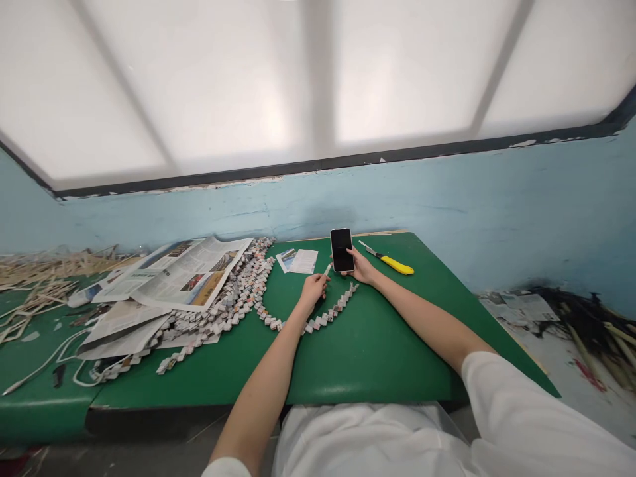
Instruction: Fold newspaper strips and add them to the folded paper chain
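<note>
My right hand [364, 267] is closed round a smartphone [340, 248] with a dark screen, tilted up over the green table. Just to its left, my left hand [314, 291] pinches a small folded paper strip [327, 269], whose tip points toward the phone. Beneath my left wrist runs a zigzag chain of folded paper [340, 305], curving from the pile at the left. Two small cut pieces of printed paper [303, 261] lie beyond my left hand. To the right of the phone rests a yellow-handled knife [396, 265], its blade pointing to the far left.
Newspaper sheets [193, 271] cover a heap of folded paper chain on the left. A white cable [44, 368] and pale strips [44, 285] lie farther left. The green table [377, 371] meets a blue wall [432, 199]; dark clutter [591, 331] is on the floor at right.
</note>
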Action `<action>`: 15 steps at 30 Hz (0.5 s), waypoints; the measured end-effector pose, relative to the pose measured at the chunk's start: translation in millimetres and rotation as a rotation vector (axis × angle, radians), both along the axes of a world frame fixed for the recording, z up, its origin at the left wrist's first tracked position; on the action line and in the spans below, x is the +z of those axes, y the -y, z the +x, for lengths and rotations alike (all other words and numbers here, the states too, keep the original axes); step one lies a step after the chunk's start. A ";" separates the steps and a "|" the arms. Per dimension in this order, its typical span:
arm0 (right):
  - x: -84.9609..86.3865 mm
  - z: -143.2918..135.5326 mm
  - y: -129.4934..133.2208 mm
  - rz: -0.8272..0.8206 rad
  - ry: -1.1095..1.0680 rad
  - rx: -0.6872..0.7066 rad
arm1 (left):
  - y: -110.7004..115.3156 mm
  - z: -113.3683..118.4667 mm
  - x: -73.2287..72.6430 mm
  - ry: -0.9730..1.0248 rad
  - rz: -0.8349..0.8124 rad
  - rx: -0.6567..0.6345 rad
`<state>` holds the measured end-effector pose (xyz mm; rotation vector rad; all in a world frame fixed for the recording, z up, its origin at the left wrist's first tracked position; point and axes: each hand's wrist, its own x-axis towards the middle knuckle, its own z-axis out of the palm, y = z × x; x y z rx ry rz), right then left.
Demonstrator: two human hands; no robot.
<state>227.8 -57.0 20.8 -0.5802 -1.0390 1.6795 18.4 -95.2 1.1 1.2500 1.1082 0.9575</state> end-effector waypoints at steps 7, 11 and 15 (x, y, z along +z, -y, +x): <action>-2.9 1.7 -2.6 0.007 -0.023 0.028 | 1.5 0.5 4.9 -0.026 -0.003 0.014; -6.4 2.2 -5.9 -0.011 -0.014 0.021 | 4.0 1.8 8.6 -0.032 -0.023 0.032; -7.4 2.6 -8.1 -0.022 -0.015 0.020 | 4.4 1.9 8.7 -0.023 -0.016 0.024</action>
